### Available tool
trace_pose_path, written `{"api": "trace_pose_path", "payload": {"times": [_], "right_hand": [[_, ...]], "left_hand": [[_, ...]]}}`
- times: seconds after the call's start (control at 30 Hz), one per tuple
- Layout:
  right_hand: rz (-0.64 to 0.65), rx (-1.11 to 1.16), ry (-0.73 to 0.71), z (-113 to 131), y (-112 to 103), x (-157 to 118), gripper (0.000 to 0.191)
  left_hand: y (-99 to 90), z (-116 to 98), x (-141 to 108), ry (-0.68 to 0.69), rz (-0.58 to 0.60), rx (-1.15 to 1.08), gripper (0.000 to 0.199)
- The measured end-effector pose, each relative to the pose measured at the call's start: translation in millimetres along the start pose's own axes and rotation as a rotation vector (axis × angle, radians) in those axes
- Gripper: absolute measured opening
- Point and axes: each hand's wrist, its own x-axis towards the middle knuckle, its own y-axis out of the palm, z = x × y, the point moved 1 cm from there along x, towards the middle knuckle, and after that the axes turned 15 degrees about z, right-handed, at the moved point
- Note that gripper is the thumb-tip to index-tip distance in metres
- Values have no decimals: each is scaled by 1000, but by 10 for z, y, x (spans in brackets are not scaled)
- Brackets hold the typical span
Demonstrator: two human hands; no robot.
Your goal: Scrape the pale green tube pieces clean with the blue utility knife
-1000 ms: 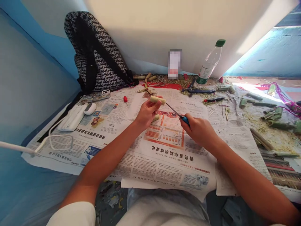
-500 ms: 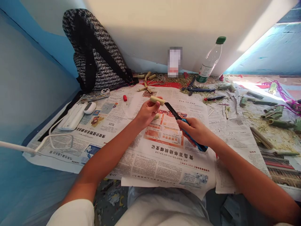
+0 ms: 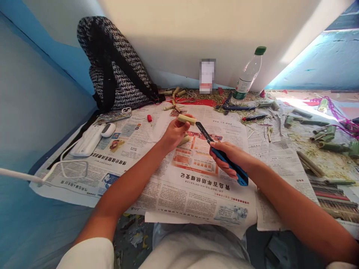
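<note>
Between the fingers and thumb of my left hand [image 3: 175,132] is a short, pale bamboo piece [image 3: 187,119], held lengthwise above the newspaper. My right hand [image 3: 226,157] is wrapped round the blue-and-black handle of a utility knife [image 3: 204,131] with a black blade. The blade points up and left, its tip at the right end of the bamboo piece; whether they touch, I cannot tell. Beneath my left hand lies another pale bamboo piece [image 3: 184,140], partly hidden. Newspaper [image 3: 159,168] covers the tabletop under both hands.
A patterned backpack [image 3: 114,67] leans at the back left, near a white power bank [image 3: 86,142]. Behind my hands are a red cap [image 3: 149,118], joined bamboo sticks [image 3: 174,102], dark-handled pliers [image 3: 235,107] and a bottle [image 3: 244,80]. Cut bamboo [image 3: 333,145] and shavings lie right.
My right hand and the knife handle have shifted slightly left and down, and its fingers sit a little looser. The bamboo piece in my left hand stays almost in place.
</note>
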Motion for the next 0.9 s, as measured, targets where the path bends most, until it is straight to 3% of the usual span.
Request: {"api": "trace_pose_path", "payload": {"times": [0.3,0.37,0.43,0.57,0.63,0.77,0.83,0.9], "right_hand": [[113,69,-15,12,38,19,42],[79,6,-31,0,47,28,44],[-40,-161,-54,-3,40,26,46],[-396,-784,-115,46,-37,-32,45],[-505,-1055,-147,84,-92,-78,43],[-556,-1406,-87,117,-194,-140,37],[-554,-1516,-41,111,-224,-146,37],[-571,-1569,-4,106,-241,-142,37]], "left_hand": [[49,-38,6,9,61,-154,61],[36,-39,10,10,72,-151,65],[-3,-48,22,28,83,-91,63],[-148,-107,57,58,107,230,60],[-208,-152,62,49,138,494,57],[-196,-222,24,86,229,1031,30],[-149,-228,-2,122,275,1174,15],[-118,-218,-18,150,272,1280,15]]}}
